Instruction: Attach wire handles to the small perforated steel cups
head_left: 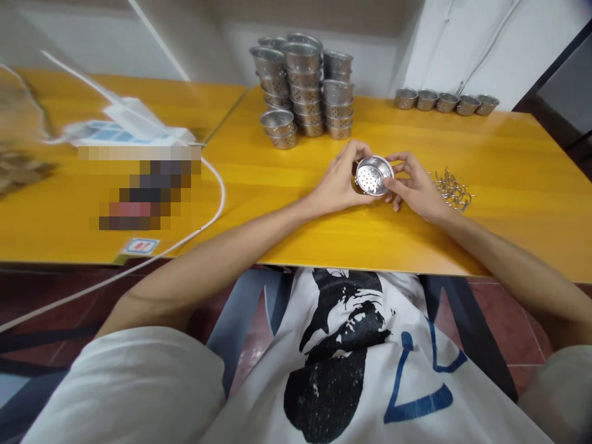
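Observation:
A small perforated metal cup (374,176) is tilted on its side above the yellow table (287,209), its holed bottom facing me. My left hand (340,182) wraps round its left rim with curled fingers. My right hand (414,188) pinches its right edge with thumb and fingertips. A heap of bent metal wire hooks (453,191) lies just right of my right hand.
Stacks of the same perforated cups (305,86) stand at the back of the table, and a row of several single cups (446,102) sits at the back right. A white power strip (134,126) and its cable (217,191) lie at the left.

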{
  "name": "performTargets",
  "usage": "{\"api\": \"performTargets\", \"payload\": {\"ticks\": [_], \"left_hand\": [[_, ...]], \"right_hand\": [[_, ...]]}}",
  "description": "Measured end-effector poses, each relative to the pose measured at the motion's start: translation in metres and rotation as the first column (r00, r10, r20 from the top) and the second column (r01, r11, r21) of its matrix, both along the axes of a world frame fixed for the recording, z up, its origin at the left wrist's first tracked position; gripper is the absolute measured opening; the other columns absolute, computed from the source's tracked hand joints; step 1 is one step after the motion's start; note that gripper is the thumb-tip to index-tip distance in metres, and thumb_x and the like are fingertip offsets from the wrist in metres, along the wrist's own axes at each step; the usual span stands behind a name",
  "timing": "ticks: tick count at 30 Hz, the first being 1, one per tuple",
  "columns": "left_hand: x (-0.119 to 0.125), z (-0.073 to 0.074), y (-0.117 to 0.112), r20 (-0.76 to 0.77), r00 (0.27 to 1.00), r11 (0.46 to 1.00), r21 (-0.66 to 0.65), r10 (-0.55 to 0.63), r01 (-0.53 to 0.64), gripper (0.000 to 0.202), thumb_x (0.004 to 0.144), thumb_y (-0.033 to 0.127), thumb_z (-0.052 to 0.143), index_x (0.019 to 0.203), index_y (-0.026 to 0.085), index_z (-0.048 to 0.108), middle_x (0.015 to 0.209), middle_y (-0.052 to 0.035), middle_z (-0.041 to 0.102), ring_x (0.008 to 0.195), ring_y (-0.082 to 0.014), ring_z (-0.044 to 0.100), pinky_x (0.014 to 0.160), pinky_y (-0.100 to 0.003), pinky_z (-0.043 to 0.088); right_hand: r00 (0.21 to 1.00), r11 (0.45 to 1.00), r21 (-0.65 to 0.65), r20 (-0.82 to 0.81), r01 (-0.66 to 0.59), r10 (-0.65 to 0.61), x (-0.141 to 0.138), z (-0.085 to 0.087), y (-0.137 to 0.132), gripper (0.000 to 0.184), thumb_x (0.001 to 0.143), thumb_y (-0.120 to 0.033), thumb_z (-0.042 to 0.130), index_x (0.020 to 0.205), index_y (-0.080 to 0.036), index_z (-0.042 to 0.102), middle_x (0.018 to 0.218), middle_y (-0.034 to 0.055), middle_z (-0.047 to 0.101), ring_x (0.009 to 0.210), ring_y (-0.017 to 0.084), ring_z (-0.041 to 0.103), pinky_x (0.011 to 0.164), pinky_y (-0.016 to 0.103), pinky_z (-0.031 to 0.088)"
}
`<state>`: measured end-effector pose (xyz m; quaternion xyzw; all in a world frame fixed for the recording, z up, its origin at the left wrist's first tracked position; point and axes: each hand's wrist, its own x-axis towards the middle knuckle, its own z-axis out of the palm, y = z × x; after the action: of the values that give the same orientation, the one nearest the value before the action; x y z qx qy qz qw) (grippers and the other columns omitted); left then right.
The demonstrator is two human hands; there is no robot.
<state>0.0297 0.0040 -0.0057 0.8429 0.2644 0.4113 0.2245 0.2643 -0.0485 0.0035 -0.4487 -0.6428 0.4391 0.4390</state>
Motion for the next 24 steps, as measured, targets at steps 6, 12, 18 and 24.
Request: {"api": "performTargets", "payload": {"ticks": [6, 12, 18, 24], "left_hand": [[0.002, -0.002, -0.006, -0.012, 1.000, 0.989, 0.147, -0.027, 0.029, 0.085, 0.083, 0.054, 0.098, 0.150, 0.027, 0.053, 0.146, -0.0184, 0.067, 0.139, -0.0401, 0.066, 0.117, -0.059, 0.057], [0.001, -0.001, -0.010, -0.047, 0.997, 0.976, 0.209, -0.057, 0.066, 0.081, 0.089, 0.059, 0.093, 0.153, 0.026, 0.056, 0.142, -0.0188, 0.069, 0.135, -0.0389, 0.066, 0.113, -0.058, 0.059], [0.001, -0.001, -0.011, -0.071, 0.995, 0.970, 0.227, -0.070, 0.084, 0.081, 0.090, 0.061, 0.091, 0.153, 0.026, 0.055, 0.138, -0.0182, 0.070, 0.133, -0.0383, 0.067, 0.111, -0.058, 0.059], [0.002, 0.000, -0.008, -0.074, 0.995, 0.978, 0.192, -0.067, 0.080, 0.079, 0.089, 0.059, 0.093, 0.151, 0.026, 0.057, 0.139, -0.0182, 0.071, 0.135, -0.0389, 0.066, 0.116, -0.061, 0.057]], "right_hand": [[0.984, 0.987, -0.085, -0.123, -0.139, 0.129, -0.005, -0.001, 0.001, 0.068, 0.086, -0.065, 0.094, 0.127, -0.026, 0.056, 0.104, 0.0061, 0.078, 0.068, 0.021, 0.079, 0.056, 0.036, 0.070], [0.992, 0.996, -0.035, -0.096, -0.082, 0.079, -0.006, -0.001, 0.000, 0.069, 0.081, -0.067, 0.097, 0.121, -0.027, 0.058, 0.093, 0.0030, 0.081, 0.062, 0.022, 0.077, 0.053, 0.037, 0.068], [0.998, 0.999, -0.028, -0.052, -0.043, 0.041, -0.006, 0.001, -0.003, 0.064, 0.081, -0.067, 0.097, 0.116, -0.029, 0.059, 0.092, 0.0022, 0.080, 0.059, 0.022, 0.075, 0.048, 0.037, 0.064], [0.999, 1.000, -0.002, -0.018, -0.029, 0.029, -0.005, -0.001, 0.000, 0.056, 0.086, -0.058, 0.094, 0.119, -0.027, 0.061, 0.091, 0.0035, 0.079, 0.058, 0.019, 0.073, 0.050, 0.036, 0.066]]}}
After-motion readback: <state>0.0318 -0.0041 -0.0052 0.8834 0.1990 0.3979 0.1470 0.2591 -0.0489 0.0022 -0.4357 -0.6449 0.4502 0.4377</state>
